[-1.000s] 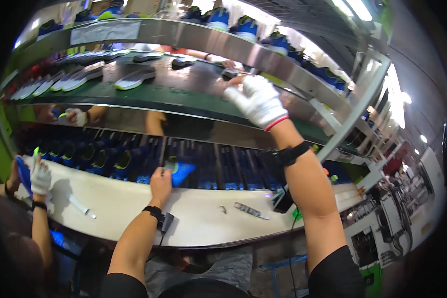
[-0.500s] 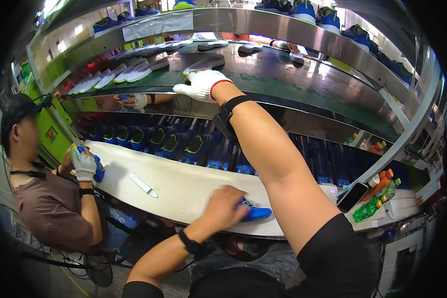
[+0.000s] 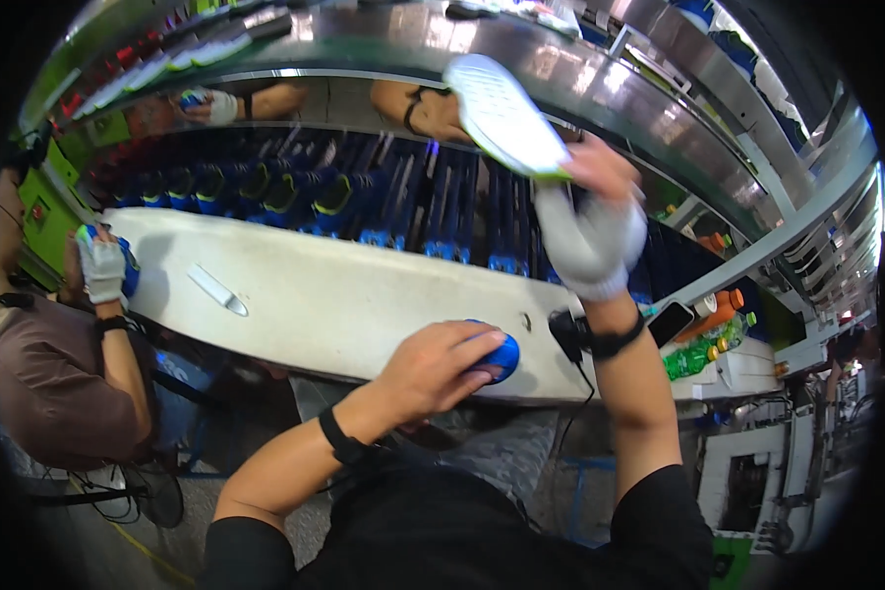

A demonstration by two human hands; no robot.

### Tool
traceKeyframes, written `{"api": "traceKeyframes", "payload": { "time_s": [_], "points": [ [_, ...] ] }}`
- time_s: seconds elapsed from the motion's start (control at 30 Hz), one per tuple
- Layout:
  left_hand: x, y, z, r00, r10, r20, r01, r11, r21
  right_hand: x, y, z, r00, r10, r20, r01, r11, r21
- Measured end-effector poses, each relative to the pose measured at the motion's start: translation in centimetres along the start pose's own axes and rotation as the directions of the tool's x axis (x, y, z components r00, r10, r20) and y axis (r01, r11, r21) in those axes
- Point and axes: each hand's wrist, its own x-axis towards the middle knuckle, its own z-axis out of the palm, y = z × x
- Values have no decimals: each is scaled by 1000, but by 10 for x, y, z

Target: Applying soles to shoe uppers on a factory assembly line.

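My left hand (image 3: 431, 369) is bare and curled over the rounded toe of a blue shoe upper (image 3: 504, 358), which stands on the pale work surface near its front edge. Much of that shoe is hidden by the fingers. Raised above the bench on the right, my right hand (image 3: 598, 221) wears a white glove with the fingers showing bare and grips one end of a white shoe sole (image 3: 501, 113) with a green edge. The sole is tilted, with its ridged face towards me and its free end up and left. The right hand is slightly blurred.
Behind the bench (image 3: 334, 295), blue shoes (image 3: 332, 195) stand in a row. A white flat tool (image 3: 216, 290) lies to the left. Soles (image 3: 211, 51) rest on the upper belt. A phone (image 3: 671, 322) and bottles (image 3: 693, 360) are at right; a co-worker (image 3: 69, 379) sits at left.
My right hand has come back from the upper belt, down and to the right, with a sole in it. My left hand now wraps the blue upper's toe; the view has shifted.
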Motion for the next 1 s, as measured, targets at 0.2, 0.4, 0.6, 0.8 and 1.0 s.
{"api": "traceKeyframes", "payload": {
  "time_s": [0.2, 0.4, 0.6, 0.8, 1.0],
  "points": [
    [-3, 30, -33, 993, -79, 83, 59, 974, 218, -91, -66, -109, 857, 418, 302, -502, 810, 303],
    [-34, 40, -2, 878, -462, -124, 428, 874, -229, -152, -158, -119, 483, 705, 520, -814, 143, 563],
    [-20, 60, -14, 947, -319, -18, 317, 945, -83, -157, -183, -91, 597, 657, 460, -798, 425, 428],
    [-21, 52, -11, 971, -239, -13, 239, 971, 5, -161, -183, -94, 630, 632, 452, -777, 522, 352],
    [-23, 52, -11, 963, -269, -19, 269, 963, -3, -165, -184, -92, 615, 643, 457, -789, 496, 363]
  ]
}}
